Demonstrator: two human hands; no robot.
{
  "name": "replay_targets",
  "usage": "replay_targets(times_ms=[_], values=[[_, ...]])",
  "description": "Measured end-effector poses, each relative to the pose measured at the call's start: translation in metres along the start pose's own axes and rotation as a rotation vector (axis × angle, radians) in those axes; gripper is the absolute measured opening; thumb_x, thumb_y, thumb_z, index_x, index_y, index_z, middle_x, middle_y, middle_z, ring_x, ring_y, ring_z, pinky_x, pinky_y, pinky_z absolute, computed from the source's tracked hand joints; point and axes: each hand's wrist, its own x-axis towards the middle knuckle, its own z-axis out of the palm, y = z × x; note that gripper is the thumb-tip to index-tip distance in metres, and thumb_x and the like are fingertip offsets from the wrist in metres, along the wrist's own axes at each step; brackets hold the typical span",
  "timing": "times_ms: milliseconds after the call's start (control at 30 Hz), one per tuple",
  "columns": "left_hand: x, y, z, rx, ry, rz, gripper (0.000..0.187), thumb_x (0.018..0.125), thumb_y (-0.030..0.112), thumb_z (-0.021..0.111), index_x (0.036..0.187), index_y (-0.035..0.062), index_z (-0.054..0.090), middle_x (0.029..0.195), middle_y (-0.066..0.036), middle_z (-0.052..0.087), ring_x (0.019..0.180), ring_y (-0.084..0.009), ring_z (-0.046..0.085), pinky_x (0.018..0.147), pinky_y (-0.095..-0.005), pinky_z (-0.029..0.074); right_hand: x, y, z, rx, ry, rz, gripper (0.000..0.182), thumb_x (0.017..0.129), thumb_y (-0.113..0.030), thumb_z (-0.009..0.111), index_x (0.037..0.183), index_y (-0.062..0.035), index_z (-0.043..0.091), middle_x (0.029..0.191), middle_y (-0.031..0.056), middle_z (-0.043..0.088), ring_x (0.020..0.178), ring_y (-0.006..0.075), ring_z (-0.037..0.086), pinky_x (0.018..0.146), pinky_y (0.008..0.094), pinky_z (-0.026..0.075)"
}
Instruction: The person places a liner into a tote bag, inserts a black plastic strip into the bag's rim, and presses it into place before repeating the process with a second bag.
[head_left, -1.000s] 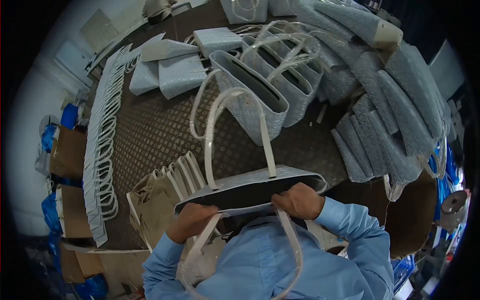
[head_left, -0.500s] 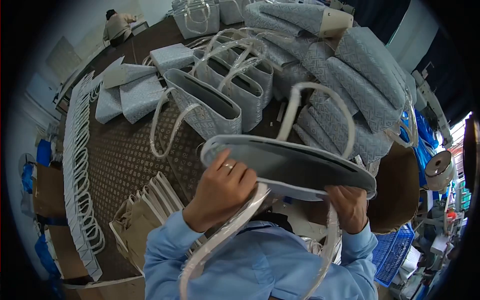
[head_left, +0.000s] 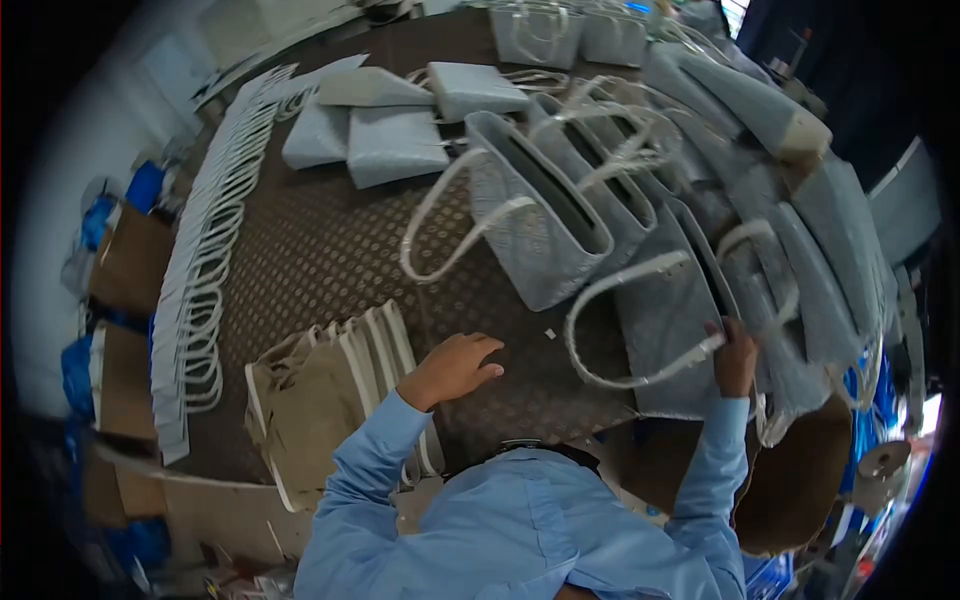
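A grey patterned tote bag stands tilted at the right of the table, its pale handle looping out to the left. My right hand is closed on the bag's rim near the handle's end; some fingertips are hidden. My left hand hovers over the table, holding nothing, with thumb and fingers apart. Beside it lies a stack of khaki fabric pieces with cream edges. Another open-topped grey tote stands just beyond the held bag.
Flat grey bag pieces lie at the back left. A long row of white handle loops runs down the table's left side. More grey bags are piled at the right, above a brown carton.
The tote bag has gone from in front of my chest, between both hands, to the table at the right. My left hand has let go of it. The view has shifted.
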Motion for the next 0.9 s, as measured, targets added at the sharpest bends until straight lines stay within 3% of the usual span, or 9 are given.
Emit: replay_targets(times_ms=[133, 267, 333, 400, 467, 633, 733, 800, 900], values=[[-0.050, -0.038, -0.024, -0.198, 0.055, -0.192, 0.044, 0.085, 0.032, 0.060, 0.117, 0.0031, 0.054, 0.110, -0.015, 0.058, 0.103, -0.0319, 0.054, 0.088, -0.0415, 0.043, -0.013, -0.047, 0.000, -0.118, -0.071, -0.331, 0.046, 0.075, -0.001, 0.065, 0.120, -0.0030, 0.054, 0.122, 0.0219, 0.051, 0.110, 0.0381, 0.051, 0.090, 0.0406, 0.043], [-0.087, -0.082, -0.052, -0.171, 0.147, -0.255, 0.045, 0.085, 0.034, 0.060, 0.117, 0.0031, 0.055, 0.109, -0.016, 0.059, 0.103, -0.0307, 0.056, 0.087, -0.0409, 0.044, -0.047, -0.125, -0.022, -0.345, -0.180, -0.229, 0.045, 0.075, 0.001, 0.062, 0.118, -0.0011, 0.054, 0.126, 0.0220, 0.048, 0.114, 0.0366, 0.049, 0.093, 0.0419, 0.042], [-0.089, -0.090, -0.082, -0.290, 0.102, -0.453, 0.045, 0.085, 0.035, 0.059, 0.115, 0.0013, 0.056, 0.109, -0.016, 0.060, 0.101, -0.0319, 0.057, 0.085, -0.0409, 0.045, -0.049, -0.163, -0.018, 0.061, -0.077, -0.439, 0.044, 0.074, -0.001, 0.063, 0.118, -0.0029, 0.056, 0.118, 0.0201, 0.055, 0.105, 0.0359, 0.055, 0.089, 0.0413, 0.045], [-0.080, -0.129, -0.080, -0.333, 0.160, -0.426, 0.045, 0.085, 0.035, 0.059, 0.114, 0.0008, 0.056, 0.108, -0.017, 0.060, 0.100, -0.0320, 0.057, 0.084, -0.0408, 0.046, -0.060, -0.186, 0.004, 0.565, -0.529, -0.561, 0.039, 0.077, -0.006, 0.064, 0.115, -0.0041, 0.058, 0.106, 0.0165, 0.062, 0.093, 0.0332, 0.061, 0.082, 0.0379, 0.049], [-0.064, -0.152, -0.078, -0.400, 0.233, -0.412, 0.045, 0.084, 0.035, 0.058, 0.113, 0.0003, 0.056, 0.108, -0.017, 0.060, 0.098, -0.0322, 0.058, 0.082, -0.0408, 0.047, -0.066, -0.216, 0.059, 0.691, -1.014, -0.524, 0.032, 0.079, -0.007, 0.063, 0.111, -0.0044, 0.060, 0.094, 0.0138, 0.065, 0.083, 0.0313, 0.063, 0.075, 0.0346, 0.051], [-0.048, -0.157, -0.058, -0.319, 0.192, -0.304, 0.046, 0.084, 0.032, 0.059, 0.116, -0.0011, 0.054, 0.108, -0.018, 0.060, 0.096, -0.0315, 0.058, 0.082, -0.0389, 0.046, -0.131, -0.161, 0.247, 0.281, -0.959, -0.547, 0.031, 0.079, -0.009, 0.063, 0.109, -0.0033, 0.058, 0.101, 0.0175, 0.060, 0.090, 0.0342, 0.060, 0.076, 0.0360, 0.050], [-0.069, -0.169, -0.069, -0.439, 0.164, -0.448, 0.044, 0.084, 0.030, 0.059, 0.114, -0.0014, 0.055, 0.105, -0.017, 0.061, 0.093, -0.0289, 0.059, 0.081, -0.0381, 0.047, -0.123, -0.126, 0.295, 0.369, -0.788, -0.459, 0.037, 0.083, -0.012, 0.059, 0.118, -0.0028, 0.051, 0.115, 0.0204, 0.053, 0.104, 0.0364, 0.053, 0.087, 0.0402, 0.045], [-0.075, -0.205, -0.069, -0.476, 0.192, -0.486, 0.041, 0.086, 0.028, 0.059, 0.114, -0.0005, 0.056, 0.105, -0.015, 0.061, 0.093, -0.0261, 0.060, 0.081, -0.0366, 0.047, -0.101, -0.115, 0.314, 0.157, -0.580, -0.317, 0.042, 0.083, -0.018, 0.060, 0.121, -0.0024, 0.049, 0.123, 0.0226, 0.047, 0.113, 0.0381, 0.046, 0.095, 0.0418, 0.039], [-0.032, -0.244, -0.069, -0.524, 0.281, -0.521, 0.034, 0.087, 0.024, 0.058, 0.112, -0.0001, 0.059, 0.102, -0.014, 0.062, 0.092, -0.0223, 0.060, 0.080, -0.0343, 0.047, -0.073, -0.108, 0.345, 0.143, -0.489, -0.374, 0.047, 0.082, -0.021, 0.061, 0.123, -0.0030, 0.047, 0.126, 0.0227, 0.044, 0.115, 0.0417, 0.042, 0.098, 0.0464, 0.036]])
